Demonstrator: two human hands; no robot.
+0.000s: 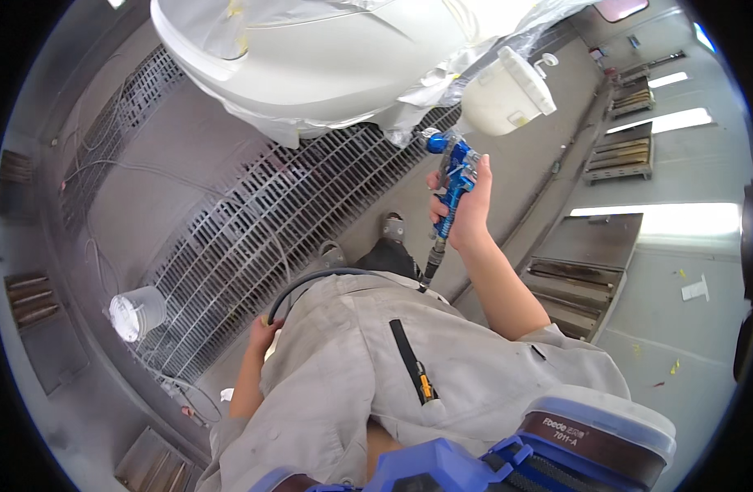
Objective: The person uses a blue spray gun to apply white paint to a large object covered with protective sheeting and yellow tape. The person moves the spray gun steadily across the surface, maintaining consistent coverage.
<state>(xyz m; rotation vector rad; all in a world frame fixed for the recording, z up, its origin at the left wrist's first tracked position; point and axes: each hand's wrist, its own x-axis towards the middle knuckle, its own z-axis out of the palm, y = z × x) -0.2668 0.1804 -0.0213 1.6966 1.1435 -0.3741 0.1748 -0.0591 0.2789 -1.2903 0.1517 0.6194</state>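
My right hand (473,209) is wrapped around the handle of a blue spray gun (452,176), its nozzle pointing toward a white painted car part. A whitish paint cup (506,97) with a small cap sits on the gun. From the bottom of the handle a dark air hose (327,272) curves across my front to the left. My left hand (264,332) is closed around that hose beside my hip, its fingers partly hidden. The white car part (327,66), edged with clear masking film (421,98), lies beyond the gun.
Metal floor grating (253,213) runs below, with a thin hose (159,168) trailing over the floor. A white bucket (147,312) stands at the left. Vent boxes (585,271) line the right wall. My respirator (598,435) shows at the lower edge.
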